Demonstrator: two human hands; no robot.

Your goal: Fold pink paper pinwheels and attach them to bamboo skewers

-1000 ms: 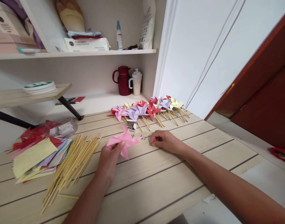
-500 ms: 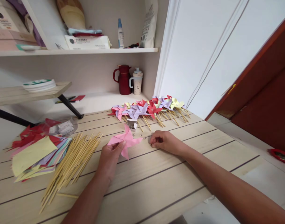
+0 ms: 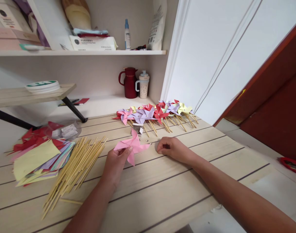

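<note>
My left hand point(image 3: 118, 160) pinches a pink paper pinwheel point(image 3: 136, 146) at its middle, thumb on top, just above the table. To its right, my right hand point(image 3: 172, 148) rests on the planks with fingers curled together; whatever is between the fingertips is hidden. Between the hands lie several tiny metal pieces point(image 3: 147, 140), too small to name exactly. Just behind the pinwheel stands a small open box point(image 3: 138, 128) with dark small parts inside.
Finished pinwheels on sticks point(image 3: 159, 113) lie in a row at the back. On the left are a bundle of thin wooden sticks point(image 3: 75, 168), coloured paper sheets point(image 3: 33, 158) and a clear plastic bag point(image 3: 69, 131). A red jug point(image 3: 130, 84) and a cup point(image 3: 143, 85) stand behind.
The view has shifted slightly, moving the scene a little to the right. Both hands keep nearly the same place, the left still holding the pink pinwheel, the right fingers still curled.
</note>
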